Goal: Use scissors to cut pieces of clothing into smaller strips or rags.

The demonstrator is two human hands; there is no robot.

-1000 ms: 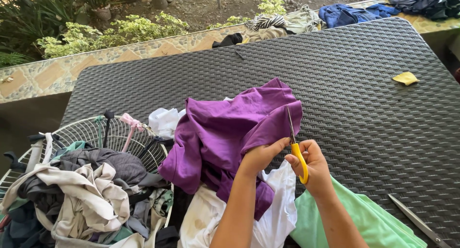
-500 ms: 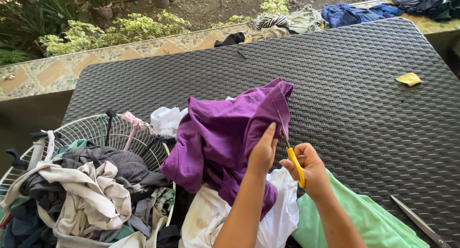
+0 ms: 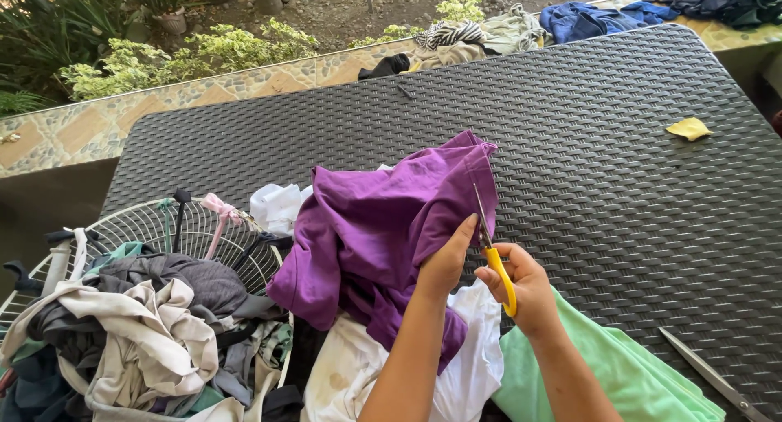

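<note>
Pinching a fold of the purple shirt (image 3: 383,226), the left hand (image 3: 444,263) has its fingers closed on the cloth just left of the blades. The right hand (image 3: 521,287) grips the yellow-handled scissors (image 3: 493,247), fingers curled through the loops. Their long axis runs up and away from the person along the shirt's right edge, over the dark woven counter (image 3: 603,169).

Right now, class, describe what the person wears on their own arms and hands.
Nothing shows: the left hand and the right hand are bare, without gloves, rings, a watch or bracelets. Both forearms are uncovered to the picture's lower edge; no sleeve is in view.
</note>
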